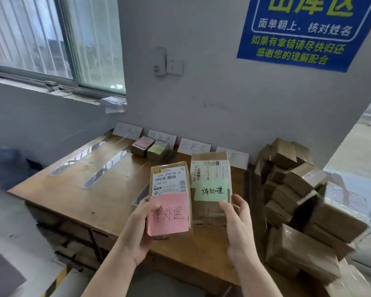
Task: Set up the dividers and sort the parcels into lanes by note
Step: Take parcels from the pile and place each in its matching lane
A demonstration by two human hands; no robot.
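My left hand curls round the lower edge of a parcel with a pink note, and my right hand grips a parcel with a green note just beside it, both raised above the wooden table. Beyond, clear dividers lie on the table, lane cards lean on the wall by two sorted parcels, and a pile waits at right. Sorting seems under way; both notes appear to read alike, so next I match them to one card's lane.
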